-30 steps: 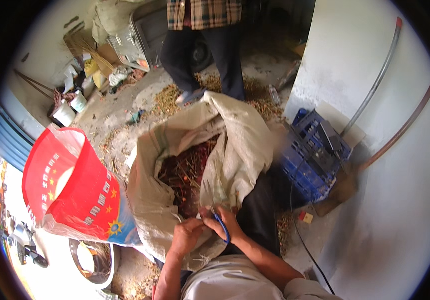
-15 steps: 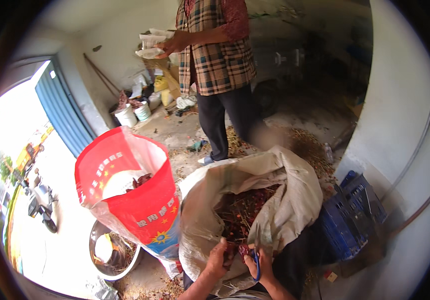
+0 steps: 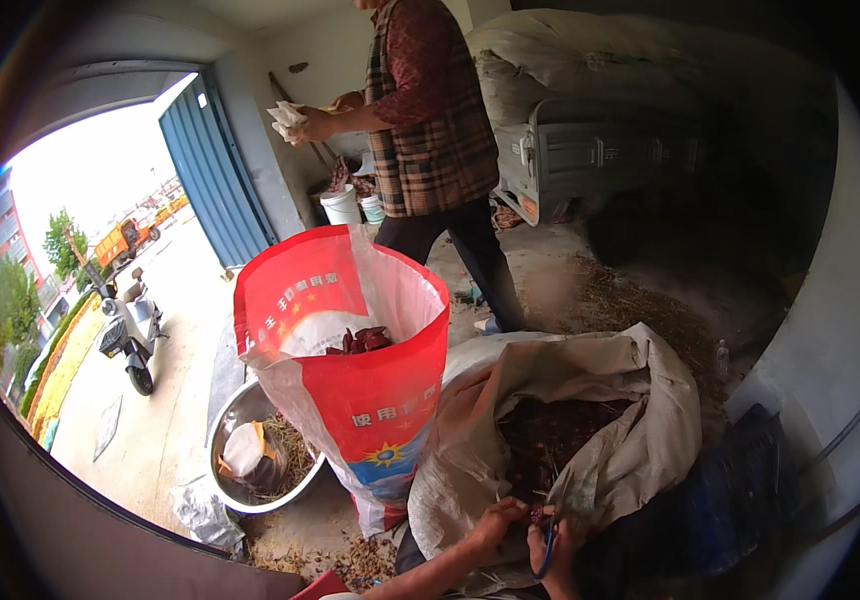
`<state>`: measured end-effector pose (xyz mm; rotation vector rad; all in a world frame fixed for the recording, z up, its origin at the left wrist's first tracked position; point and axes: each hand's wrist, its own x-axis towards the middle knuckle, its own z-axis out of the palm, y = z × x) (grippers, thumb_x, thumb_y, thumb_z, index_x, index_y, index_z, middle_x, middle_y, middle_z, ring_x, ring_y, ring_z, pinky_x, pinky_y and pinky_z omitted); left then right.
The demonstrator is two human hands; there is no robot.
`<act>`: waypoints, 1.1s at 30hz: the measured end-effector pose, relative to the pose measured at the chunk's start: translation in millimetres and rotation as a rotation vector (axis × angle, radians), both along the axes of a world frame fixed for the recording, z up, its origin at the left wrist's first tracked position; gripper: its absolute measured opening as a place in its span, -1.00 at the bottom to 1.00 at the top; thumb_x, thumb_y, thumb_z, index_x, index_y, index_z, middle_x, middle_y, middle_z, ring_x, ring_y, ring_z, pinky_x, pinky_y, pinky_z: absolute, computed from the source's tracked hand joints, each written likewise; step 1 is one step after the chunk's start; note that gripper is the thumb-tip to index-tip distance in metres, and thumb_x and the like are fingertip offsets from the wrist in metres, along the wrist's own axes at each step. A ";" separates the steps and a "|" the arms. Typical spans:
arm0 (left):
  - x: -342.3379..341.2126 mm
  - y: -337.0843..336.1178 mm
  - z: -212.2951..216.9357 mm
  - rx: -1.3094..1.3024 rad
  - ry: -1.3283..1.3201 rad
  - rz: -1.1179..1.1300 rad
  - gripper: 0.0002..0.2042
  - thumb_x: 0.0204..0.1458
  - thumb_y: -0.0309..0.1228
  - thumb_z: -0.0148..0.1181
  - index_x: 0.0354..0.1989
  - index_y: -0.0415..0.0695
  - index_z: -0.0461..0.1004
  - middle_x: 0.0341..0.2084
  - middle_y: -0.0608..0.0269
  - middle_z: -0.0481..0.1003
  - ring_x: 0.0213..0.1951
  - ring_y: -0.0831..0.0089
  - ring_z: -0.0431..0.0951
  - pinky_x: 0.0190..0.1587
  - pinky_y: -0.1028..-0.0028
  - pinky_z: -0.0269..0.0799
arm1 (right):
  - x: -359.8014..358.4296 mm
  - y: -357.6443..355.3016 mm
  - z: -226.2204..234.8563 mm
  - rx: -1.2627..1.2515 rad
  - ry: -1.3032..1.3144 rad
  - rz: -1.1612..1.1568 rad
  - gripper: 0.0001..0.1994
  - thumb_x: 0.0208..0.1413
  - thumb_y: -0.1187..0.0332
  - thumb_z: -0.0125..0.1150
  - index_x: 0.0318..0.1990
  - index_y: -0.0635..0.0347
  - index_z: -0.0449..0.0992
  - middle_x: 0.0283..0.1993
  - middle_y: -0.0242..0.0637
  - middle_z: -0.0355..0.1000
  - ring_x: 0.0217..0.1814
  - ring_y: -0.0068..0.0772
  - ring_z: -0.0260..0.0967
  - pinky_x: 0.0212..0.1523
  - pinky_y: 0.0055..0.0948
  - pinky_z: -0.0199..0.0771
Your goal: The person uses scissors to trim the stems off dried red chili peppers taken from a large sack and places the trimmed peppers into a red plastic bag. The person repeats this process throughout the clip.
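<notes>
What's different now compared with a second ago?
The co-worker has moved left, from beyond the beige sack toward the red bag. The head camera has swung left and up, so both bags sit farther right and lower in view. Nothing was clearly taken up or let go. The right hand still holds the blue-handled scissors; the left hand stays close beside it.

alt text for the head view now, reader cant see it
Left hand and right hand, the latter holding a blue-handled tool, close together at an open pale sack. A red bag stands left; beyond, someone in plaid holds white items.
</notes>
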<state>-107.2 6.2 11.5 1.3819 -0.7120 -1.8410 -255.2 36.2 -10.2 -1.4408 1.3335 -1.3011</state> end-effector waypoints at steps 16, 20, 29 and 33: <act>16.6 1.0 -23.3 -0.274 0.048 -0.209 -0.69 0.18 -0.27 0.19 -0.02 -0.23 0.51 -0.17 0.30 0.53 -0.07 0.54 0.45 0.04 0.51 0.34 | 7.7 4.7 31.3 -0.121 0.284 0.093 -0.60 -0.05 0.33 0.20 -0.01 0.25 0.45 -0.23 0.02 0.49 -0.12 0.15 0.45 -0.08 -0.06 0.42; 19.3 -3.1 32.0 -0.206 -0.059 -0.146 -0.70 0.14 -0.37 0.21 -0.02 -0.26 0.47 -0.25 0.32 0.52 -0.18 0.56 0.49 -0.11 0.51 0.43 | 4.4 -3.4 28.4 -0.132 0.264 0.174 -0.44 -0.05 0.27 0.38 0.13 0.23 0.39 -0.06 0.06 0.47 0.00 0.15 0.43 -0.02 -0.14 0.47; 19.0 -25.7 54.3 -0.324 -0.113 0.150 -0.85 0.11 -0.47 0.20 -0.15 -0.18 0.55 -0.52 0.48 0.47 -0.56 0.76 0.31 -0.50 0.70 0.15 | 0.9 -6.1 49.4 -0.072 0.134 0.073 -0.44 -0.06 0.27 0.45 0.10 0.27 0.40 -0.14 -0.05 0.49 -0.25 -0.17 0.52 -0.23 -0.30 0.52; 31.4 -28.7 47.0 -0.314 -0.128 0.127 -0.85 0.10 -0.52 0.18 -0.16 -0.19 0.55 -0.49 0.49 0.47 -0.51 0.75 0.34 -0.45 0.70 0.20 | 0.9 0.2 49.0 0.034 0.221 0.067 -0.43 -0.06 0.29 0.46 0.10 0.29 0.40 -0.17 -0.03 0.50 -0.32 -0.15 0.50 -0.26 -0.32 0.53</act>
